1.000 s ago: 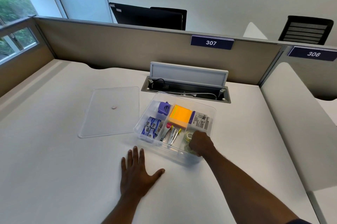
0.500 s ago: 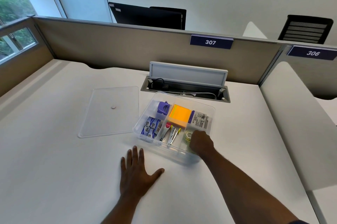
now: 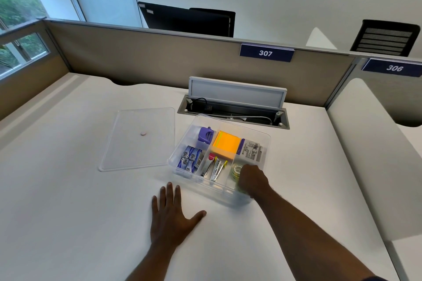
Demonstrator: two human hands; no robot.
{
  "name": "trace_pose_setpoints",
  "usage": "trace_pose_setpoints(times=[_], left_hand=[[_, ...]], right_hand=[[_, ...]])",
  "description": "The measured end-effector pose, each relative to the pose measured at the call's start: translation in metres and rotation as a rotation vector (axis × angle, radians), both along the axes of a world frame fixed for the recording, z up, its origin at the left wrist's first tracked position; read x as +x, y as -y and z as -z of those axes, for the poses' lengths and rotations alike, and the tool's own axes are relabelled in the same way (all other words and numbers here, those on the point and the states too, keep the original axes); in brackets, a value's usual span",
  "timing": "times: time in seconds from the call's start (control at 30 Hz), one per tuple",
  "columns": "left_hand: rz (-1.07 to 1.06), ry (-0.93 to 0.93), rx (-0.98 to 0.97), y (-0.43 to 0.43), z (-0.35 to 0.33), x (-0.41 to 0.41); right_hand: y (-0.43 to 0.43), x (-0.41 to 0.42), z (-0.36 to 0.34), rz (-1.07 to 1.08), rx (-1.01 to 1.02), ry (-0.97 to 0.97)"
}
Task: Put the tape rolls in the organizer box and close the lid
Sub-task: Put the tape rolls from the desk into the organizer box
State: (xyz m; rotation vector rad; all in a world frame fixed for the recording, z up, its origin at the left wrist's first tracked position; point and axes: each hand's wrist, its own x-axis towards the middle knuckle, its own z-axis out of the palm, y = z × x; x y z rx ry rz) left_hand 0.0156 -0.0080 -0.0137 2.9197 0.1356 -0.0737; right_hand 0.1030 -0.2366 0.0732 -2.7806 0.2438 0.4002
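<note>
A clear plastic organizer box (image 3: pixel 229 120) stands open on the white desk, divided into compartments. My right hand (image 3: pixel 252 180) reaches into its near right compartment, fingers curled down over clear tape rolls (image 3: pixel 236 170) that are partly hidden beneath it. Whether the fingers grip a roll cannot be made out. The clear lid (image 3: pixel 139 139) lies flat on the desk to the left of the box, touching its corner. My left hand (image 3: pixel 171 216) rests flat on the desk in front of the box, fingers spread, holding nothing.
Other compartments hold an orange sticky-note pad (image 3: pixel 226 146), a purple sharpener (image 3: pixel 205 135), blue staple boxes (image 3: pixel 190 160), staplers (image 3: pixel 213 167) and a labelled packet (image 3: pixel 251 151). An open cable hatch (image 3: pixel 235 107) sits behind the box. A beige partition (image 3: pixel 159 56) backs the desk.
My right hand has stayed in the near right compartment, shifting only slightly. The left hand has not moved.
</note>
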Motion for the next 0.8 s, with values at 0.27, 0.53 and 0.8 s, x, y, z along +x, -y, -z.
trace_pose_setpoints(times=[0.27,0.53,0.8], left_hand=[[0.003,-0.003,-0.01,0.0,0.001,0.001],[0.004,0.0,-0.02,-0.001,0.002,0.001],[0.008,0.002,-0.023,-0.002,0.003,0.001]], right_hand=[[-0.002,0.004,-0.005,0.105,0.077,-0.098],[-0.004,0.008,-0.005,0.22,0.269,-0.134],[-0.001,0.012,0.0,0.223,0.319,-0.102]])
